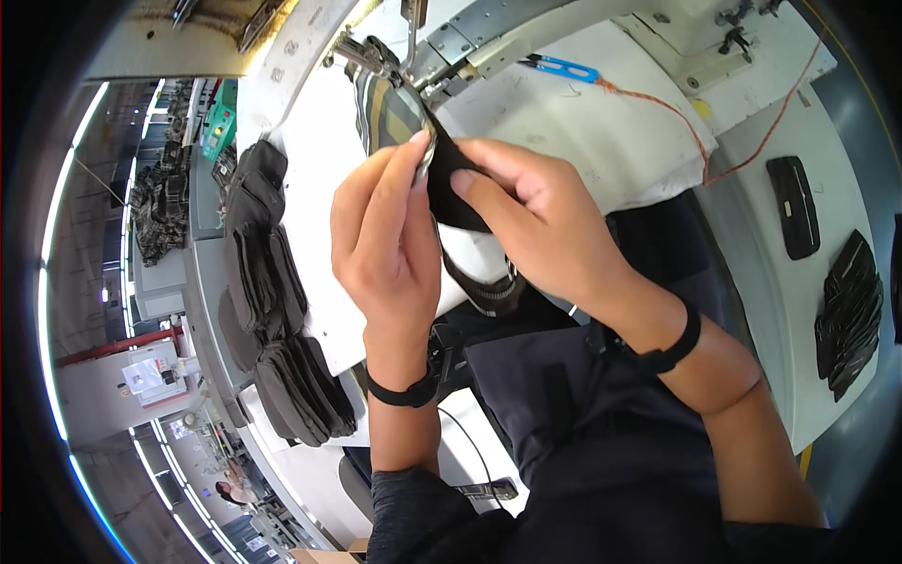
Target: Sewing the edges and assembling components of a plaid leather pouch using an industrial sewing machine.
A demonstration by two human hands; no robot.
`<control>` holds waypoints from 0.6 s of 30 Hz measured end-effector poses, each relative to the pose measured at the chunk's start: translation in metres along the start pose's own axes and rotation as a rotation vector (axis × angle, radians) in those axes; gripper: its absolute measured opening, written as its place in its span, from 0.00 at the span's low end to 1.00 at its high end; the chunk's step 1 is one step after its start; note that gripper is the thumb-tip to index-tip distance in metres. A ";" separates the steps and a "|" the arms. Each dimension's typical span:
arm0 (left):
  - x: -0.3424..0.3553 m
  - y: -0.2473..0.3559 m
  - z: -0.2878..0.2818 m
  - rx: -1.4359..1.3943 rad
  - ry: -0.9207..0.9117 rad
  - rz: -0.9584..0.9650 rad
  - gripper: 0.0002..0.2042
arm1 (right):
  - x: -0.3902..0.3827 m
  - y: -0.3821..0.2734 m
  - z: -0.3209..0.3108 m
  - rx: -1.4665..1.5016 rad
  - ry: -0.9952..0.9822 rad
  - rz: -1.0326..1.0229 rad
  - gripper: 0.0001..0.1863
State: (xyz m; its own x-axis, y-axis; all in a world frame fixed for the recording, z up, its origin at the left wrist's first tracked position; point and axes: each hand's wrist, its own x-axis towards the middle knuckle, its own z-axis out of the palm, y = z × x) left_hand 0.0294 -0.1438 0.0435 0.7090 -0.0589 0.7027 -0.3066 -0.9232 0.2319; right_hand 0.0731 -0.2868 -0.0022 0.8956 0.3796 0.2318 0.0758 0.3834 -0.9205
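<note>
Under the needle area of a sewing machine (399, 66) lies a fabric piece (385, 108) with olive, grey and dark stripes, joined to black fabric (451, 207). My left hand (385, 226) pinches the striped piece's pale edge with thumb and fingertips, just below the presser foot. To its right, my right hand (531, 211) grips the black fabric, thumb on top and fingers curled behind. A dark strip (484, 296) hangs down below my hands.
Stacks of dark fabric pieces (272, 291) lie left. Blue snips (564, 68) on an orange cord rest behind my right hand. A dark zipped piece (789, 207) and bundled black pieces (846, 320) lie right. A distant co-worker (235, 489) is at lower left.
</note>
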 end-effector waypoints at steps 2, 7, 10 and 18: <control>0.008 -0.008 -0.006 0.081 -0.007 0.149 0.17 | -0.004 -0.010 0.002 0.064 0.030 0.046 0.13; 0.019 -0.012 -0.019 0.181 -0.079 0.305 0.17 | -0.003 -0.008 0.000 0.120 -0.007 0.039 0.16; 0.018 -0.015 -0.016 0.133 -0.070 0.281 0.17 | -0.003 -0.008 0.002 0.103 0.020 0.068 0.17; 0.030 -0.035 -0.005 0.068 -0.067 0.266 0.16 | 0.020 0.003 0.002 0.087 0.029 0.050 0.15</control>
State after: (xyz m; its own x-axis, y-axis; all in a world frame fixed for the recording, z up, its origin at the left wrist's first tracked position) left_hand 0.0588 -0.1112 0.0598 0.6505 -0.3252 0.6864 -0.4458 -0.8951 -0.0016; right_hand 0.0900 -0.2762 0.0002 0.9097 0.3764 0.1756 -0.0070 0.4366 -0.8996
